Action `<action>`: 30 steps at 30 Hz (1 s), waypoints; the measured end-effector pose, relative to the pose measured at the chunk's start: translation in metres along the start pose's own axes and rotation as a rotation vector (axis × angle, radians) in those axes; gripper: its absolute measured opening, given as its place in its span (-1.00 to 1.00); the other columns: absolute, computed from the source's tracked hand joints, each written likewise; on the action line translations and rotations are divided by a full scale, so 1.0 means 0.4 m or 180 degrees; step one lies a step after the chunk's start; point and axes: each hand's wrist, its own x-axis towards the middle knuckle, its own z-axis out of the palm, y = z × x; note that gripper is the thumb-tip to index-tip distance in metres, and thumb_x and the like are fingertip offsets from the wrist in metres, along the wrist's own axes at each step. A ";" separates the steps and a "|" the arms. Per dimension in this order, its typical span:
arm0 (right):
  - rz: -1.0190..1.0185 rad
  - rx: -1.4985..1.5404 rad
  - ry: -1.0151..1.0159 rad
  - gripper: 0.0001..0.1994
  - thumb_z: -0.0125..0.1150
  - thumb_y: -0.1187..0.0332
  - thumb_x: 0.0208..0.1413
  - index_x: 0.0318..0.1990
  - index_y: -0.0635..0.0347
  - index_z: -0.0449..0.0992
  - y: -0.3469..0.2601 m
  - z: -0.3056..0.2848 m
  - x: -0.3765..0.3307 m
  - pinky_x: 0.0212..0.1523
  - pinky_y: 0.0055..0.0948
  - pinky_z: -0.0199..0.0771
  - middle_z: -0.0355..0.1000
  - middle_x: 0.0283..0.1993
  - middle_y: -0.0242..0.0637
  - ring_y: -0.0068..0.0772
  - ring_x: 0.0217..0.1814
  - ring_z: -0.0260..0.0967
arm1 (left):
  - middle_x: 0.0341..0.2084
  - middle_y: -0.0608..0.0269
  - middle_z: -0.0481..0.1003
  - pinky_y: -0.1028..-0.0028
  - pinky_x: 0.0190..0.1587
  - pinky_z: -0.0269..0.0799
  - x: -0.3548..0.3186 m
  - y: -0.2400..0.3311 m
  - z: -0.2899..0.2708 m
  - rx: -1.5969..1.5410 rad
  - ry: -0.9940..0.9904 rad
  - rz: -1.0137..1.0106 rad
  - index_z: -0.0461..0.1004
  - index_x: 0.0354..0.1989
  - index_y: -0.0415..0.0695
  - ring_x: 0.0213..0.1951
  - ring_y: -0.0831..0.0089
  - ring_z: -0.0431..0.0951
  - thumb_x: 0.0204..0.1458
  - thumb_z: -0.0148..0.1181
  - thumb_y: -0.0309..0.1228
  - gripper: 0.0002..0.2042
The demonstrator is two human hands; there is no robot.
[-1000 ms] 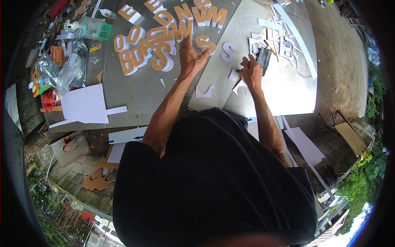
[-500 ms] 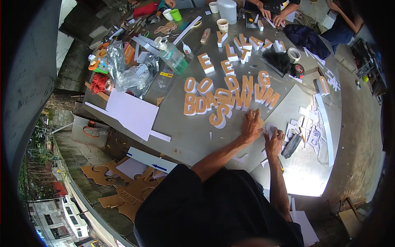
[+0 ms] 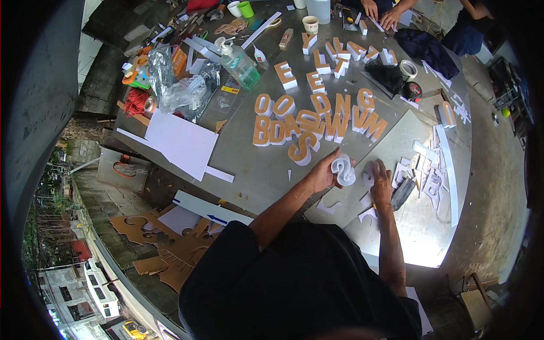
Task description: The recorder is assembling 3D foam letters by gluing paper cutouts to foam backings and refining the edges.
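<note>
My left hand grips a white foam letter shaped like an S and holds it just above the grey table. My right hand rests flat on the table beside it, fingers spread over white foam scraps. Just beyond my hands lie rows of orange-faced foam letters, with an orange S nearest my left hand. A dark cutter lies right of my right hand.
White sheets lie at the table's left edge. Clear plastic bags, a glue bottle, cups and tape rolls stand farther back. Other people's hands work at the far end. Cardboard offcuts lie on the floor.
My left hand has left the orange letters and picked up the white S. My right hand has moved onto the scraps. The view has shifted slightly.
</note>
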 end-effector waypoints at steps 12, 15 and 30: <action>-0.0312 -0.0114 -0.0561 -0.50 0.18 0.53 0.10 0.22 -0.12 0.39 0.043 -0.025 0.046 0.12 -0.21 0.48 0.29 0.15 -0.25 -0.12 0.18 0.30 | -0.23 -0.08 0.59 0.02 -0.37 0.64 -0.089 0.037 0.013 -0.0194 0.0115 -0.0359 0.51 -0.01 -0.26 -0.29 0.04 0.65 0.15 -0.25 0.34 -0.20; -0.0273 0.0106 -0.0555 -0.54 0.21 0.52 0.09 0.17 -0.08 0.45 0.051 -0.020 0.046 0.13 -0.22 0.47 0.31 0.11 -0.21 -0.11 0.20 0.30 | -0.32 -0.10 0.58 0.03 -0.37 0.65 -0.093 0.017 0.011 -0.0431 -0.0045 -0.0321 0.48 0.00 -0.27 -0.29 0.03 0.66 0.17 -0.21 0.31 -0.23; -0.0979 -0.0241 -0.0698 -0.46 0.15 0.57 0.04 0.23 0.02 0.38 0.079 -0.029 0.034 0.14 -0.32 0.51 0.30 0.22 -0.32 -0.17 0.16 0.32 | -0.39 -0.01 0.60 0.12 -0.28 0.62 -0.084 -0.010 -0.026 -0.0654 0.0025 -0.0350 0.53 -0.11 -0.28 -0.32 0.11 0.66 0.21 -0.10 0.19 -0.35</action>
